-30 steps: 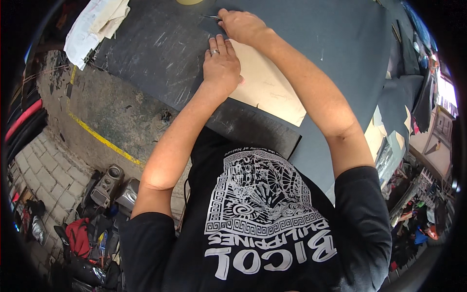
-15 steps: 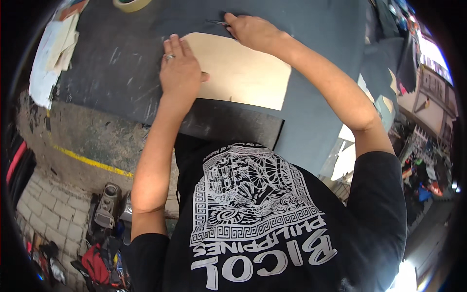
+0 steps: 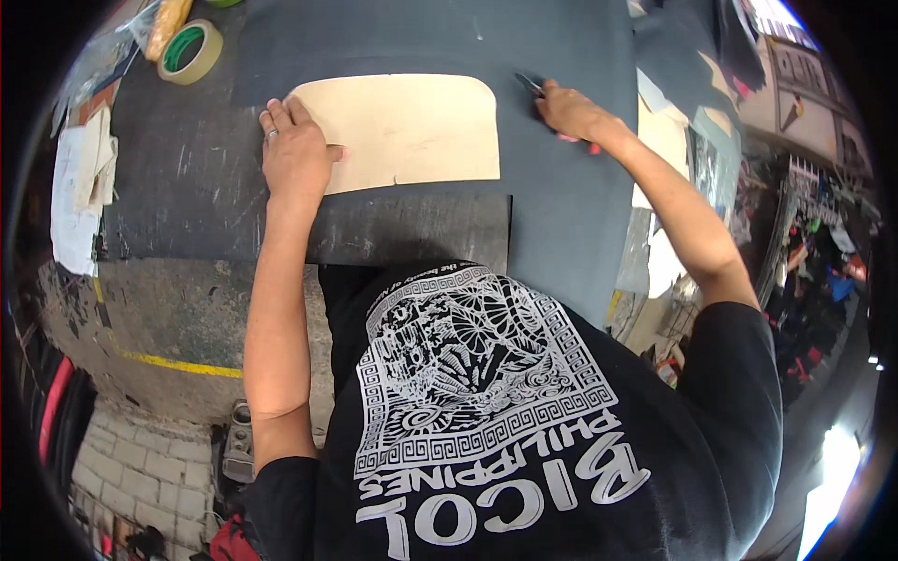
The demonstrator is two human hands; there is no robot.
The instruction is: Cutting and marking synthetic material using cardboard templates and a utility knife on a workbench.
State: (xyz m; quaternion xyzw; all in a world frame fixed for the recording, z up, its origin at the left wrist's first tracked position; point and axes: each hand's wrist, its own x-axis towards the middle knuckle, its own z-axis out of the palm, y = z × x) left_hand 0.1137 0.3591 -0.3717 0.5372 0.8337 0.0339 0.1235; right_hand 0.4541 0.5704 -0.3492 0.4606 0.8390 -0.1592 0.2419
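A tan cardboard template [image 3: 412, 136] with rounded far corners lies flat on a dark grey sheet of material [image 3: 580, 220]. My left hand [image 3: 297, 154] presses on the template's left end, its fingers stretched out and the thumb set apart. Off the template's right side, my right hand [image 3: 572, 114] is closed around a pair of scissors [image 3: 529, 86]. Their dark blades point to the far left, and bits of red handle show below the palm; the rest of the handle is hidden by my fingers.
A roll of tape [image 3: 213, 58] with a green core sits at the far left of the dark table [image 3: 168, 187]. Paper pieces [image 3: 79, 210] hang over the left edge. More pale scraps [image 3: 655, 140] lie at the right. A yellow line [image 3: 182, 363] runs along the table's side.
My right hand has moved from beyond the template's far edge to its right side, still holding the scissors. My left hand stays on the template's left end. The view has shifted, showing more of the tape roll.
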